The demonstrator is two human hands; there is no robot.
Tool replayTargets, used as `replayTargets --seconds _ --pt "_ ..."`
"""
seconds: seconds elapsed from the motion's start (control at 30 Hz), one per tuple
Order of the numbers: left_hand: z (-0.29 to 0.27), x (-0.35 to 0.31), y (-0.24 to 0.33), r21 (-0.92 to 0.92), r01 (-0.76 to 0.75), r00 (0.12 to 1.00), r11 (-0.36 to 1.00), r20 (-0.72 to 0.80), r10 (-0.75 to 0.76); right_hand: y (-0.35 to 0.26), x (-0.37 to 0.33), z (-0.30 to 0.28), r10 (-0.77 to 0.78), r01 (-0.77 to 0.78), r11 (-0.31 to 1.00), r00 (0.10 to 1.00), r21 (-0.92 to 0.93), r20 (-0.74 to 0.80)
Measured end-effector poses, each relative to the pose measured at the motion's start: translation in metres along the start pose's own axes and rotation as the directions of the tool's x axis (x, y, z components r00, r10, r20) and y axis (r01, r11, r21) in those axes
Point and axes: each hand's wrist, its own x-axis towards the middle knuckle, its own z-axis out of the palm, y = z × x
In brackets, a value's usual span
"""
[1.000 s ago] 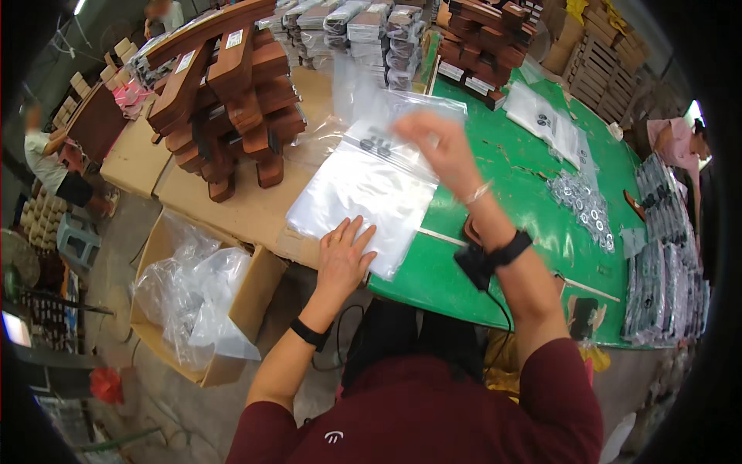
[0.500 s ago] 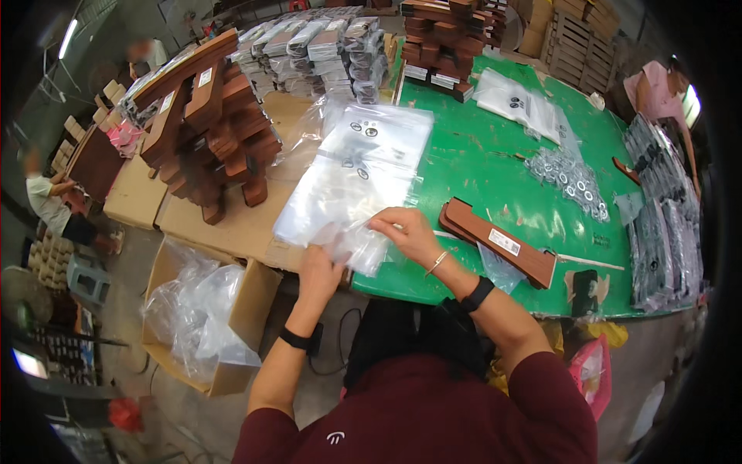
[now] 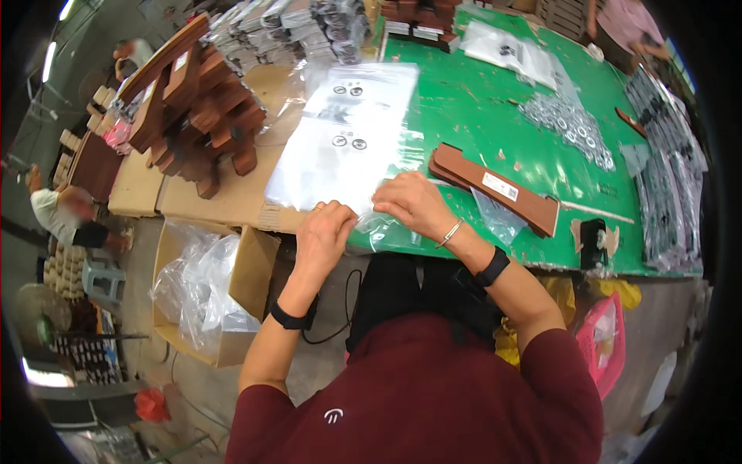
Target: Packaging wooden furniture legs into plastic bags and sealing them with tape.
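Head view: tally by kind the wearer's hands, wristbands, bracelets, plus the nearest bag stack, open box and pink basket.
Left hand and right hand: 2
Wristbands: 2
Bracelet: 1
Bag stack: 1
Open box: 1
Pink basket: 1
Total: 8

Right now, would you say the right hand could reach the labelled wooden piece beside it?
Probably yes: the wooden piece lies close by the right hand with nothing tall between, though that hand seems to pinch clear plastic.

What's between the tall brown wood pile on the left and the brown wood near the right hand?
In the head view, a stack of clear plastic bags lies between them, with cardboard on the left and green tabletop on the right.
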Motion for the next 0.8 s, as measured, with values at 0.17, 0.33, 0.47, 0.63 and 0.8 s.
replayTargets --seconds 0.17,0.33,0.47,0.63,0.8 --pt "0.024 0.003 0.011 -0.219 0.15 0.979 0.964 -0.105 -0.176 -0.066 -0.037 -0.017 0.077 -0.075 0.992 0.997 0.103 -0.021" --pt "0.028 0.009 0.031 -0.292 0.107 0.979 0.951 -0.139 -0.152 -0.062 -0.058 0.017 0.221 -0.25 0.943 0.964 -0.222 -0.146" --pt "0.028 0.015 0.035 -0.584 0.25 0.944 0.772 -0.031 -0.329 -0.057 -0.062 0.015 0.418 -0.373 0.876 0.903 -0.306 0.096" --pt "0.012 0.024 0.024 -0.92 0.318 0.787 0.229 0.121 -0.604 -0.047 -0.081 0.005 0.185 -0.134 0.941 0.973 -0.31 0.139" --pt "0.009 -0.002 0.02 -0.724 0.349 0.899 0.595 0.081 -0.43 -0.033 -0.078 -0.093 0.536 -0.541 0.809 0.839 0.232 0.087"
